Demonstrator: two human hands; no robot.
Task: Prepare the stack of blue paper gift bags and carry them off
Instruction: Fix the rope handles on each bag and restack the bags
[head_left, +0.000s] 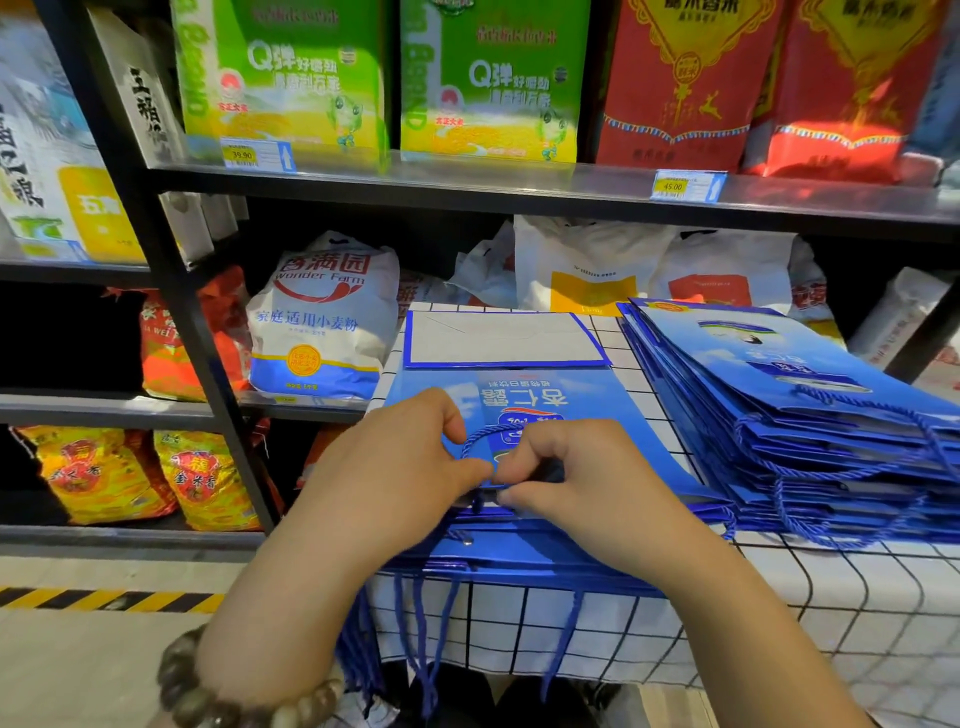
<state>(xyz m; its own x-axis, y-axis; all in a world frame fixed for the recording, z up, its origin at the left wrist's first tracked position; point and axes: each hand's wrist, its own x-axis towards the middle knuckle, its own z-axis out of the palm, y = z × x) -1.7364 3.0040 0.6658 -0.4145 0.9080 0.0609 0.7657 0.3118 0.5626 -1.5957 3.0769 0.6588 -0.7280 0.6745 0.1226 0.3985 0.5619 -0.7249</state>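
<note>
— So, where does the stack of bags (587, 395) sit?
— Flat at the table's (831, 597) front edge, with loose cords (361, 644) hanging over it. A second pile (805, 405) lies toward the right edge.
— And the hands?
— The left hand (410, 457) and right hand (566, 478), fingers curled, each pinch the top bag's cord handle (475, 436) between thumb and forefinger.
— Any advice?
— I'd gather every loop before pulling tight and keep the bags squared; otherwise loose ones may slide out on lifting.
</note>
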